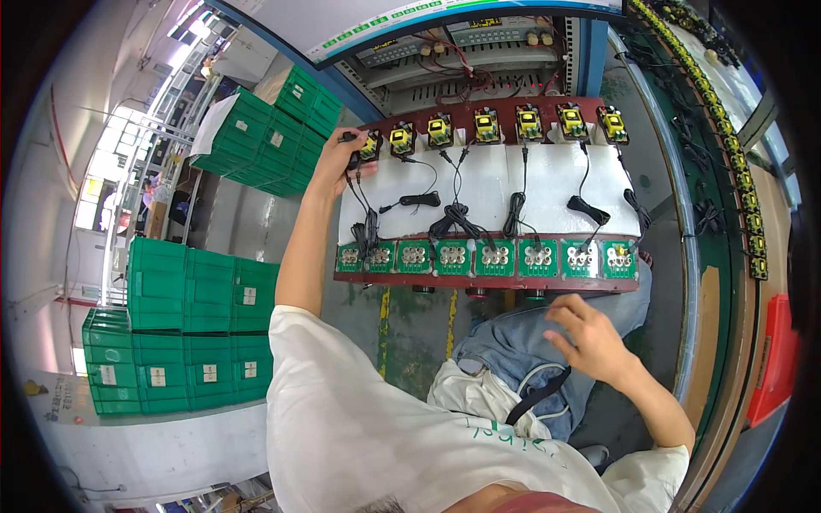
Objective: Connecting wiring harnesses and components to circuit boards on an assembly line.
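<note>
My left hand is at the far left end of the red fixture, closed around a black cable plug beside the leftmost yellow-and-black circuit board. Black cords run down from there to a bundled cable. My right hand hovers over my lap near the fixture's front edge, its fingers bent but apart and holding nothing. Several more boards with yellow transformers line the back of the fixture. Along its front sits a row of green contact boards. White sheet covers the middle, under several coiled cables.
A screen hangs above a rack with red wiring. Green crates are stacked to the left. On the right, a conveyor line carries rows of yellow-and-black boards, with a red bin nearer to me.
</note>
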### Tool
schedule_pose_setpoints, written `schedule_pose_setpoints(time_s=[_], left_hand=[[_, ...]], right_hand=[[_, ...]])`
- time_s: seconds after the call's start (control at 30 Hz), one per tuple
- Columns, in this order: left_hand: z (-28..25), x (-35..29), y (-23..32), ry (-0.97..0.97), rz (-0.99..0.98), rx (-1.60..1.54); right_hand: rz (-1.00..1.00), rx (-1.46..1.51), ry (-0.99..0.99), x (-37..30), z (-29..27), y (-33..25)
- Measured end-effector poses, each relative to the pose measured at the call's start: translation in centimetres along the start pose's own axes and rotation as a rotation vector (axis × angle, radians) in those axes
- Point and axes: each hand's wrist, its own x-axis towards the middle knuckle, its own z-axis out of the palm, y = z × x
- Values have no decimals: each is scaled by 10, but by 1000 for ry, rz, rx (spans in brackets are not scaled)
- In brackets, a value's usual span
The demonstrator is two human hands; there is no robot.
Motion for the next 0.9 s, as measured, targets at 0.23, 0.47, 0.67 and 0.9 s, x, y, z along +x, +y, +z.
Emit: schedule_pose_setpoints(time_s=[0.23,0.47,0.67,0.9], left_hand=[[-15,-5,20,165,12,325],[-36,35,-1,132,16,745],[-39,62,-26,154,189,1034],[-27,18,19,214,-88,738]], right_hand=[[47,4,-173,-33,51,27],[51,-75,-282,-50,57,35],[22,-96,-303,-52,52,42],[51,-147,-328,-51,46,38]])
